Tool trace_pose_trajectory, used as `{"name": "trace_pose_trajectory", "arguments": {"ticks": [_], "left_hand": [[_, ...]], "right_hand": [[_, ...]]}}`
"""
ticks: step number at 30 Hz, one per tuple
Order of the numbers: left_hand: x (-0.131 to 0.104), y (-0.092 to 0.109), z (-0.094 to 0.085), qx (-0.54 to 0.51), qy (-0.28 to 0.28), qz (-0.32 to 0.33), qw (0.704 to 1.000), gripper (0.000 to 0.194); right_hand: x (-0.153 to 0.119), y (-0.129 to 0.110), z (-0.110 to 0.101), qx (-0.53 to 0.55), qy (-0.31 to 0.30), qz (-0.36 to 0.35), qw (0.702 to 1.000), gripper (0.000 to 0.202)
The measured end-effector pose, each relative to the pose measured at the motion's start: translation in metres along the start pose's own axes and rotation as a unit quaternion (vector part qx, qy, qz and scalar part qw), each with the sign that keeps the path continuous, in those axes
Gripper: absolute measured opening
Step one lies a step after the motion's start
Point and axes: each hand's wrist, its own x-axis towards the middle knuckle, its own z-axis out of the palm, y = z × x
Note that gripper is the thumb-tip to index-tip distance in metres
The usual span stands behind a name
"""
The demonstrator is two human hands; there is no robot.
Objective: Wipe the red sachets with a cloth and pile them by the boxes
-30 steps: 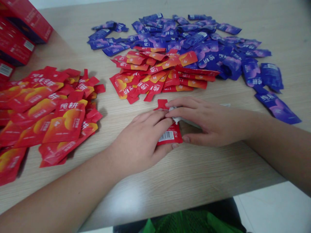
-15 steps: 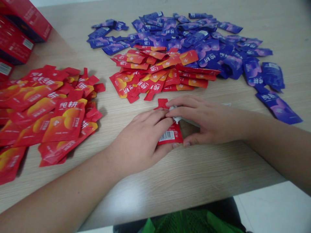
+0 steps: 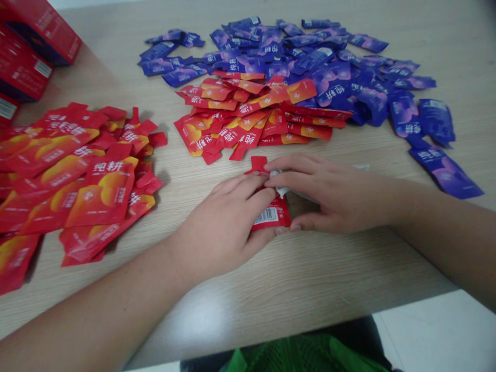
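Note:
A red pouch (image 3: 266, 218) lies barcode side up on the table in front of me. My left hand (image 3: 228, 227) holds it down from the left, fingers across its upper part and thumb along its lower edge. A crumpled white tissue (image 3: 281, 191) is under the fingertips of my right hand (image 3: 329, 191), pressed against the pouch's right side. My right thumb rests by the pouch's lower right corner. Just beyond both hands lies a pile of red-and-orange pouches (image 3: 248, 121). My hands hide part of the pouch and most of the tissue.
A larger heap of red pouches (image 3: 104, 191) lies at the left. Purple pouches (image 3: 333, 85) spread across the back and right. Red boxes (image 3: 42, 31) stand at the far left corner. The wooden table's front edge (image 3: 302, 330) runs close to my body.
Almost nothing differs. Both hands stay on the red pouch with the tissue, and the view has shifted very slightly.

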Motion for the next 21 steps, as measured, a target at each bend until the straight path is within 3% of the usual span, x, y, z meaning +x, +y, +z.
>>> {"name": "trace_pose_trajectory", "arguments": {"ticks": [21], "left_hand": [[0.0019, 0.0027, 0.0025, 0.023, 0.007, -0.004, 1.0, 0.048]], "right_hand": [[0.0005, -0.0067, -0.0012, -0.007, -0.021, 0.012, 1.0, 0.063]]}}
